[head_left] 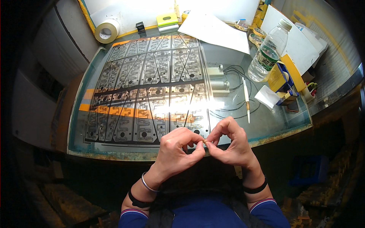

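Note:
My left hand (pixel 181 149) and my right hand (pixel 231 143) meet above the near edge of the glass table (pixel 243 139). Thumb and forefinger of each are pinched together, tip to tip. A tiny yellowish-brown bit (pixel 205 142) shows between the fingertips, too small to name. Just beyond my hands, a large transparent film sheet (pixel 152 81) printed with dark circuit-like patterns lies on the glass. Orange strips (pixel 114 110) show through it, and a bright glare washes out part of its right side.
At the right stand a clear water bottle (pixel 269 51) and a yellow-and-blue box (pixel 283 78). A slim white pen-like tool (pixel 246 100) lies near black cables (pixel 234 71). White paper (pixel 215 32), a tape roll (pixel 107 31) and a yellow-green case (pixel 167 19) sit along the back.

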`<act>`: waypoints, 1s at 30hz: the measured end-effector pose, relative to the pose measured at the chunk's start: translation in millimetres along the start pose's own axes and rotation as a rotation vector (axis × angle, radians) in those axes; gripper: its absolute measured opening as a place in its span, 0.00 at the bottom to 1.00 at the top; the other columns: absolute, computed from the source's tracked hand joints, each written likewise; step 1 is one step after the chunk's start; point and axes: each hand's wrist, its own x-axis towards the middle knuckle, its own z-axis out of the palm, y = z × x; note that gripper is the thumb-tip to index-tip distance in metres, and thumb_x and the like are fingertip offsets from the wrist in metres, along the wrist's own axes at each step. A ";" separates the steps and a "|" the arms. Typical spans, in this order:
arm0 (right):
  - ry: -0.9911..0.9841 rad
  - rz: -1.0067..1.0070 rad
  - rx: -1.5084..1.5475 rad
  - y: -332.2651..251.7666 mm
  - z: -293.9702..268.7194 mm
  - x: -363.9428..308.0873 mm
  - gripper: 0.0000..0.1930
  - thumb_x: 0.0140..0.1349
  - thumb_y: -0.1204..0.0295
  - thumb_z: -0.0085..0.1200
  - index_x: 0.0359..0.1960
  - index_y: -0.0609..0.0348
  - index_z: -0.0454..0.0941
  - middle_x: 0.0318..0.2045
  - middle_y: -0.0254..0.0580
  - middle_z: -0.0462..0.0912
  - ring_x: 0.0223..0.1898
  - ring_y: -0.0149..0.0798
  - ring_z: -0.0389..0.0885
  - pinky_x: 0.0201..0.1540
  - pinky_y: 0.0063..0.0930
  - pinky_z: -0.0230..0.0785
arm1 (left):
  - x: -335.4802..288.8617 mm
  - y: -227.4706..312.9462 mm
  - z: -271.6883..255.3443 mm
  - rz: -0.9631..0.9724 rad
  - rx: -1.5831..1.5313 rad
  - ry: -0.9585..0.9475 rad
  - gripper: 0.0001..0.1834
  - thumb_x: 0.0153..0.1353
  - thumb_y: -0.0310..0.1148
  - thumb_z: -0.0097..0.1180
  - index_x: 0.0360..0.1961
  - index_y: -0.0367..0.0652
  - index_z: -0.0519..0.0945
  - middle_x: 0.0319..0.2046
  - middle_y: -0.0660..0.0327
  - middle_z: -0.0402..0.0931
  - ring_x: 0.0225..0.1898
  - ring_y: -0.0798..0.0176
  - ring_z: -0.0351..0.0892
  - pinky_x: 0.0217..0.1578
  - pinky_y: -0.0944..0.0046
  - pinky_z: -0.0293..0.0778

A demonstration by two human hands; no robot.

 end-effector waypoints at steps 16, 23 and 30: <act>0.126 0.089 0.058 -0.8 0.8 -0.8 0.14 0.51 0.83 0.60 0.36 0.61 0.67 0.27 0.36 0.80 0.27 0.23 0.76 0.31 0.16 0.69 | 3.3 -6.0 -8.6 -0.423 -0.627 0.127 0.09 0.64 0.27 0.51 0.34 0.31 0.80 0.24 0.58 0.79 0.17 0.78 0.68 0.17 0.79 0.64; 0.129 0.085 0.052 0.4 3.6 -0.7 0.14 0.51 0.84 0.60 0.36 0.60 0.67 0.27 0.36 0.80 0.26 0.23 0.76 0.31 0.17 0.70 | 3.5 -9.7 -14.6 -0.502 -0.796 0.195 0.12 0.66 0.29 0.48 0.40 0.30 0.79 0.27 0.56 0.79 0.22 0.74 0.73 0.18 0.77 0.67; 0.137 0.095 0.052 -0.5 3.2 -1.0 0.15 0.51 0.84 0.60 0.35 0.60 0.67 0.27 0.36 0.81 0.27 0.23 0.76 0.32 0.17 0.70 | 8.8 -11.3 -23.9 -0.572 -0.992 0.239 0.16 0.68 0.32 0.46 0.46 0.29 0.77 0.27 0.59 0.77 0.24 0.72 0.73 0.21 0.76 0.67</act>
